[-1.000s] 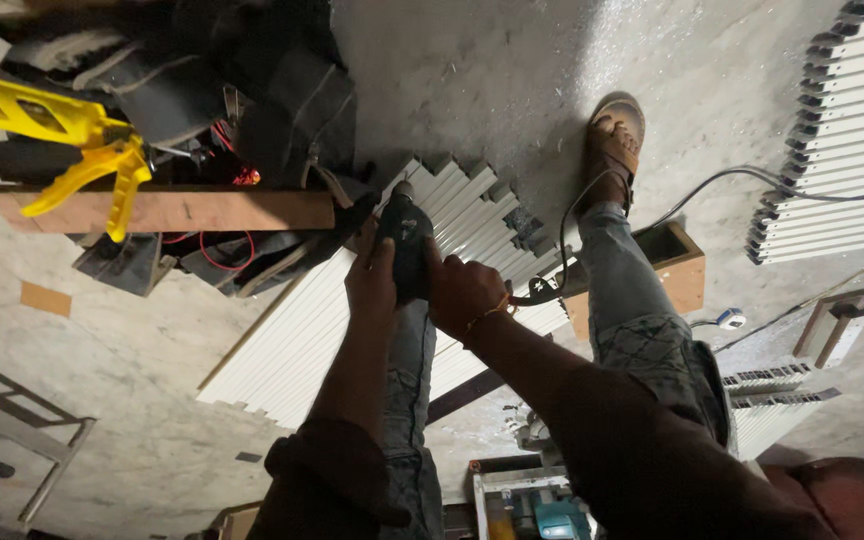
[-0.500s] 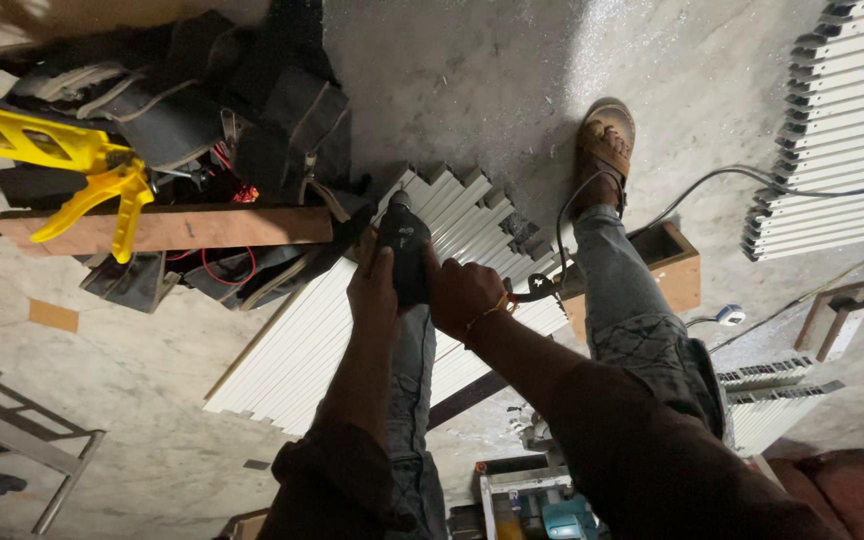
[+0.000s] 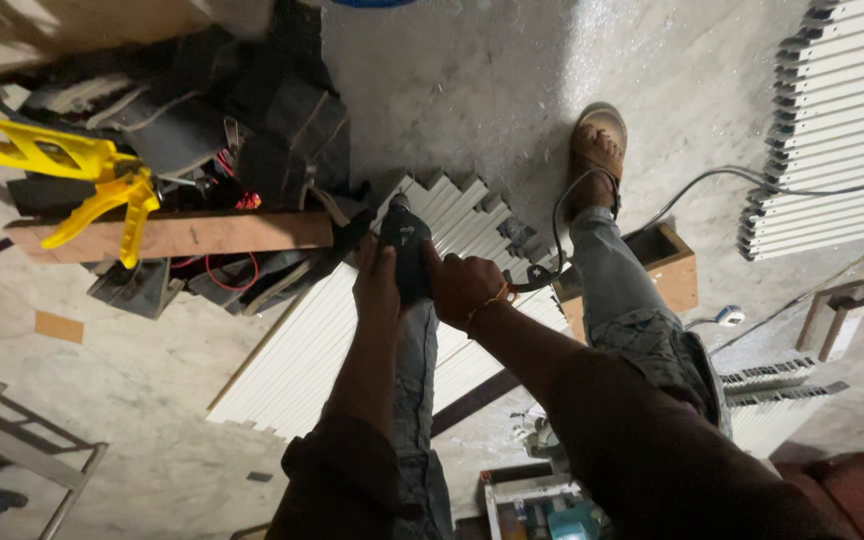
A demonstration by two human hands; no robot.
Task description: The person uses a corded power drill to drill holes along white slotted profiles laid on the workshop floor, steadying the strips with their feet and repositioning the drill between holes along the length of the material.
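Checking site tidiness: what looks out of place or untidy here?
The white slats under both hands lie with staggered, uneven ends. A black cable trails loose over the floor beside the sandalled foot. Bags and tools are heaped around the wooden plank.

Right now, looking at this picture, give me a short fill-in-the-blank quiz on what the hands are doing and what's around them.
1. Both hands, left hand and right hand, grip one black ____ tool.
2. The tool is held over a stack of ____ slats.
3. The clamp on the wooden plank is coloured ____.
4. The box beside the foot is made of ____.

Missing words: power; white; yellow; wood
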